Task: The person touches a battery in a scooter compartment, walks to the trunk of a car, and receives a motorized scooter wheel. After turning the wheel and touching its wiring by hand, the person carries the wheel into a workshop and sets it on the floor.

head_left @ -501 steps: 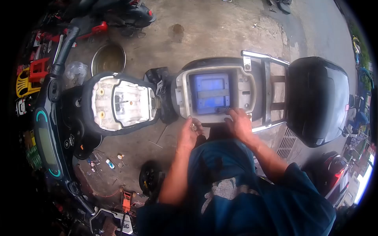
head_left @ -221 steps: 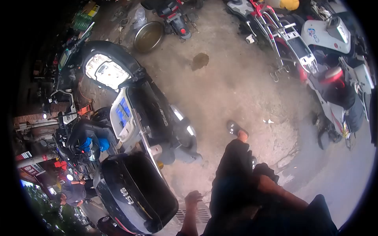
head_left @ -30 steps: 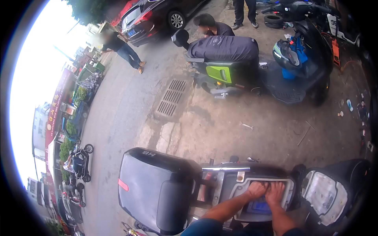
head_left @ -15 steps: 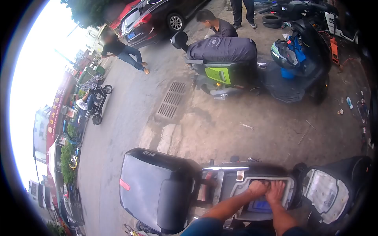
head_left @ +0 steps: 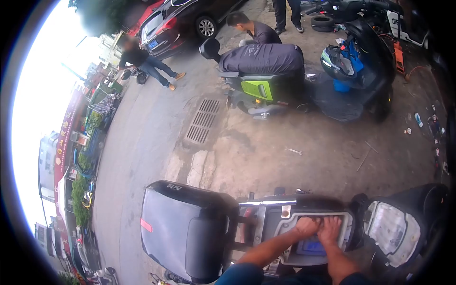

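Both my hands reach into the open under-seat compartment (head_left: 290, 260) of a scooter in front of me. My left hand (head_left: 308, 227) is closed like a fist near the compartment's far wall, and whatever its fingers hold is hidden. Right beside it, my right hand (head_left: 329, 229) has its fingers stretched out against the inside near the far rim. Beneath my wrists lies a blue flat-faced object (head_left: 312, 247), partly covered; I cannot tell its kind. The scooter's large grey top box (head_left: 166, 228) is left of the compartment.
A second scooter with a covered seat (head_left: 261, 58) stands across from me, with a helmet (head_left: 337, 64) on it. A wrench (head_left: 294, 151) lies on the ground near a drain grate (head_left: 203, 121). One person (head_left: 261, 33) is low behind that scooter; another (head_left: 149, 61) is on the road.
My hands stay in nearly the same place in the compartment. The view shifts slightly. On the road, the cart-like vehicle leaves its earlier spot and the person there changes stride.
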